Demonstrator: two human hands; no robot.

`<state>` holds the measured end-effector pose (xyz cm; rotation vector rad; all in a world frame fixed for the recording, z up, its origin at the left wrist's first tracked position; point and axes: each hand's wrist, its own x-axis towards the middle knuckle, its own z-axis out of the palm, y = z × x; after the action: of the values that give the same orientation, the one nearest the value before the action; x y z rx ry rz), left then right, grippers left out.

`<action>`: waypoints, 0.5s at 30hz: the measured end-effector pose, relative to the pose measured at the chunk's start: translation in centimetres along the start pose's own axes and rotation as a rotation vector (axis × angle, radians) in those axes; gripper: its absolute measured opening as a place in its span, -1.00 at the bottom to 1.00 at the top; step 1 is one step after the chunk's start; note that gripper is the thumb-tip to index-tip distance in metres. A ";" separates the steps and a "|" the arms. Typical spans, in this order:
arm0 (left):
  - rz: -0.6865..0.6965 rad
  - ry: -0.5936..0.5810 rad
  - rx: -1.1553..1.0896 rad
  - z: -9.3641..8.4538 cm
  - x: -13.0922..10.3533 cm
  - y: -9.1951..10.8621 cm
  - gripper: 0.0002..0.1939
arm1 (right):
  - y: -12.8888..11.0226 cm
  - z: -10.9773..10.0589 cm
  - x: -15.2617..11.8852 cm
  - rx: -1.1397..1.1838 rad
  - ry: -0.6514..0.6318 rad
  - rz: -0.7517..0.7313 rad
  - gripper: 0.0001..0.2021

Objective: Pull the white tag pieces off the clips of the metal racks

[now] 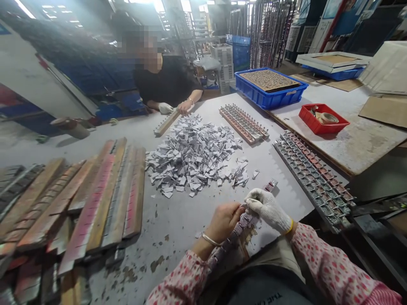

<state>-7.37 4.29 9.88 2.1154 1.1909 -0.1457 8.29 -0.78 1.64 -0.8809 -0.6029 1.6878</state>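
Workshop racks (267, 29) and bright light at the back, with a pale, scuffed worktop (159, 228) across the foreground. Across from the wearer, a co-worker (168, 84) in black with another bar (167, 123). Partway along, by the look of things: to the left, a stack of slotted wooden bars (104, 199), seemingly not yet filled; mid-worktop, a large heap of loose pale pieces (193, 154), apparently left to use; along the right edge, a long group of studded strips (313, 182), seemingly done, and beside the heap a smaller studded group (243, 123), probably done too. Close to the body, at the near side of the worktop, one narrow strip (240, 226) under the bare left hand (222, 218) and the white-gloved right hand (269, 207). Dark cross-pieces already along its near stretch; middle partly hidden by the hands, so impossible to tell how complete. Left fingers bent and pinched together over the strip; right fingers also drawn together, thumb against forefinger, just beside the left fingertips; too small to tell what, if anything, between them. Long axis slanting from near the lap up to the right, away from the body; far end protruding past the glove, pointing roughly toward the red tray (332, 127).
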 end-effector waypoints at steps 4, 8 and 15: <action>0.025 -0.123 -0.277 0.3 -0.8 1.2 -0.44 | 0.4 -0.2 -1.6 0.072 -0.095 0.112 -0.72; -0.083 -0.175 -0.452 1.3 -1.2 1.7 -0.33 | 1.3 -1.1 -2.9 0.101 -0.265 0.281 -0.54; -0.008 -0.115 -0.030 2.4 -1.5 1.6 -0.52 | 1.8 -1.5 -3.5 -0.118 -0.200 0.076 -0.58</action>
<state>-6.38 1.21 9.50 2.0479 1.1268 -0.2483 8.93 -4.71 0.22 -0.8319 -0.8198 1.8381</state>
